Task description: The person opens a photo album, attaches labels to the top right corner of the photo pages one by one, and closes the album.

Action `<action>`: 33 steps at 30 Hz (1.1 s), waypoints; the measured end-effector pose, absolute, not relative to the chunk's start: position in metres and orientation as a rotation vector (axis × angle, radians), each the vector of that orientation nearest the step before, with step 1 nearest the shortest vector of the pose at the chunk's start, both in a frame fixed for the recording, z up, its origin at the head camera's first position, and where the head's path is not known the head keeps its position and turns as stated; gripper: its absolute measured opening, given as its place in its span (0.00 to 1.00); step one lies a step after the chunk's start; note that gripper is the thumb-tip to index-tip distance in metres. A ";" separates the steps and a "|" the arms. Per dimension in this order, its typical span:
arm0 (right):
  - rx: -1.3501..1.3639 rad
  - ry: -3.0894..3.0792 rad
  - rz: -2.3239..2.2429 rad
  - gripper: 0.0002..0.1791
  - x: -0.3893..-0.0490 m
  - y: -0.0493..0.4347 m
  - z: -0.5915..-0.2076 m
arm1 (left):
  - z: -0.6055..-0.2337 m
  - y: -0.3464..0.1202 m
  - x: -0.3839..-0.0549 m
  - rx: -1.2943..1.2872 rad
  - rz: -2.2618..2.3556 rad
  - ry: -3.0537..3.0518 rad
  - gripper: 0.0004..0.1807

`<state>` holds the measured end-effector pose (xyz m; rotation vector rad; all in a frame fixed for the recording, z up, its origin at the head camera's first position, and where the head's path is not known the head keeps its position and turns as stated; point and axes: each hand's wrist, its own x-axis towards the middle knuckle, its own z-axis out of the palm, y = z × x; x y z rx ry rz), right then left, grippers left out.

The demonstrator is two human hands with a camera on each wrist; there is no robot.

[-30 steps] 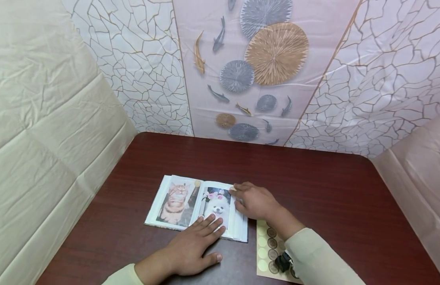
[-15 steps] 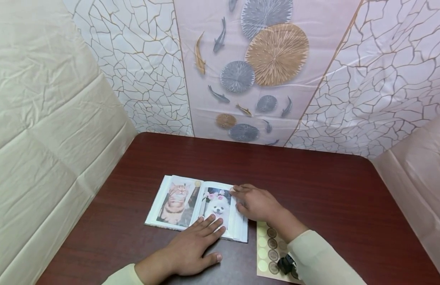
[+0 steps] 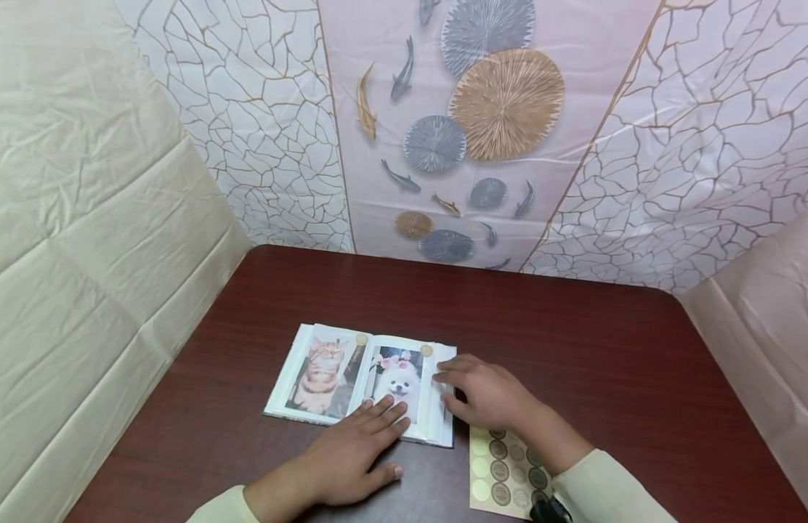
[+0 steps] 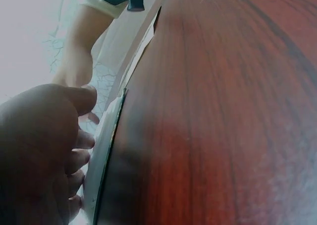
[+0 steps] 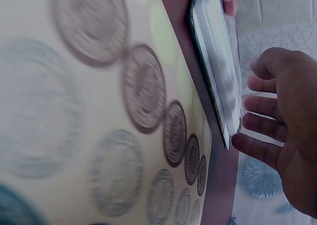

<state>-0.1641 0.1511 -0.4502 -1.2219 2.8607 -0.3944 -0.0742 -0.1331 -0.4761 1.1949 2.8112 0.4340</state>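
Note:
A photo album [image 3: 437, 412] lies spread on the table, with a cat photo [image 3: 321, 374] on its left page and a white dog photo [image 3: 397, 378] on its right. One round gold sticker [image 3: 361, 339] sits at the cat photo's top corner, another round sticker [image 3: 426, 350] at the dog photo's. My left hand [image 3: 353, 457] rests flat, fingers spread over the right page's lower edge. At the album's right edge hovers my right hand [image 3: 487, 394], fingers loosely extended and holding nothing. In the right wrist view its fingers [image 5: 265, 108] stand beside the page edges [image 5: 218, 61].
A sheet of round stickers [image 3: 490, 476] lies right of the album, partly hidden under my right forearm and a black wrist device [image 3: 549, 511]. Dark reddish wood table [image 3: 574, 327] surrounds them. Patterned cloth [image 3: 378, 218] hangs behind the table's far edge.
My right hand has drawn back rightward and toward me from the dog photo's top corner, uncovering the round sticker there. My left hand stays put on the page.

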 end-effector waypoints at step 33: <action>-1.425 2.796 -0.387 0.18 -0.106 0.148 -0.461 | -0.463 -0.187 -0.100 0.424 0.737 3.367 0.12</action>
